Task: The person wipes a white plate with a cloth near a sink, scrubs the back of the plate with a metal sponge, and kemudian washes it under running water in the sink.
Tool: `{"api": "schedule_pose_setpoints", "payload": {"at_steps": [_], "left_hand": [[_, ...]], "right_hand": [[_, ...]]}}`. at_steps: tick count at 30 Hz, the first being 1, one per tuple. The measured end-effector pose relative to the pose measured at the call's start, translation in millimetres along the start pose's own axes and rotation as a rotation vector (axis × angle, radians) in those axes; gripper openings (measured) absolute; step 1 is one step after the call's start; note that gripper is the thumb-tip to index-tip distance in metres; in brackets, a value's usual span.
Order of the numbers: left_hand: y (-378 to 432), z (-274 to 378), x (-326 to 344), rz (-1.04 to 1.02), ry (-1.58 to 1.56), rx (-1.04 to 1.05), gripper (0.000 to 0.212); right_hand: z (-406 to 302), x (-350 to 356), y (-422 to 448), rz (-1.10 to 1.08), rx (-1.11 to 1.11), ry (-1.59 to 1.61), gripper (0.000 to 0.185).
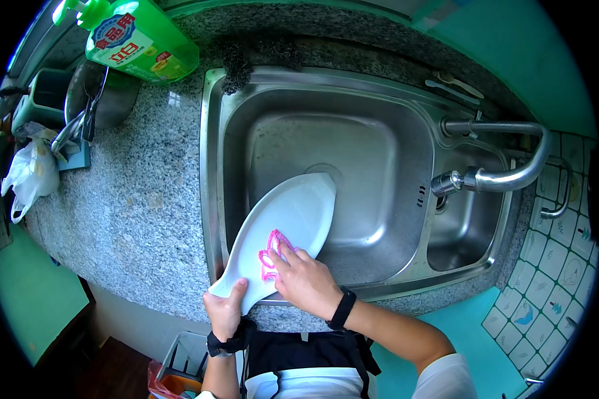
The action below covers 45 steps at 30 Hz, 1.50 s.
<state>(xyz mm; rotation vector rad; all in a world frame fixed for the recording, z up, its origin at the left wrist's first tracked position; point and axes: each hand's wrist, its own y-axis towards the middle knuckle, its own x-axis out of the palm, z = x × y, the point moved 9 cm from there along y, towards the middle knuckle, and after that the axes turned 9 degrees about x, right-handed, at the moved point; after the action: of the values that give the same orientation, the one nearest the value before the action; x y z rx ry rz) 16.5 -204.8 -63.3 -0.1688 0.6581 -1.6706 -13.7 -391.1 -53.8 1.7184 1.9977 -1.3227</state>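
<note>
A white fish-shaped plate [289,214] is held tilted over the near left part of the large stainless steel sink basin [329,134]. My left hand [225,306] grips its tail end, thumb on top, at the sink's front rim. Under the fingers of my right hand [304,282] a pink and white cloth or scrubber [273,257] is pressed on the plate's upper face. Both wrists wear black bands. A chrome faucet [514,182] arches over the small basin [461,219] at the right.
Left on the granite counter [149,199] are a green dish soap pump bottle [145,45], a metal pot [115,99] with utensils, and a white plastic bag [32,169]. Dark steel wool [235,67] lies at the sink's back left corner. Small light-coloured utensils [451,91] lie behind the faucet.
</note>
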Motion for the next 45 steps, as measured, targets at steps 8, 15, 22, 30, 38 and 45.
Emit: {"api": "schedule_pose_setpoints", "payload": {"at_steps": [8,15,22,30,38,45], "left_hand": [[0,-4,-2,-0.02,0.031,-0.016,0.026],[0,0,-2,-0.015,0.02,-0.018,0.028],[0,-4,-2,-0.023,0.0,-0.025,0.028],[-1,-5,-5,-0.011,0.005,-0.024,0.029],[1,1,-1,-0.028,0.03,-0.043,0.028],[0,-3,-4,-0.018,0.0,-0.045,0.027]], "right_hand": [[53,9,20,0.076,0.176,-0.172,0.058],[121,-1,68,0.287,0.286,-0.292,0.046],[149,1,88,0.356,0.351,-0.352,0.049],[87,10,58,-0.026,0.365,-0.166,0.045],[30,7,13,0.078,0.158,-0.08,0.054],[104,10,61,0.171,0.311,-0.185,0.052]]}}
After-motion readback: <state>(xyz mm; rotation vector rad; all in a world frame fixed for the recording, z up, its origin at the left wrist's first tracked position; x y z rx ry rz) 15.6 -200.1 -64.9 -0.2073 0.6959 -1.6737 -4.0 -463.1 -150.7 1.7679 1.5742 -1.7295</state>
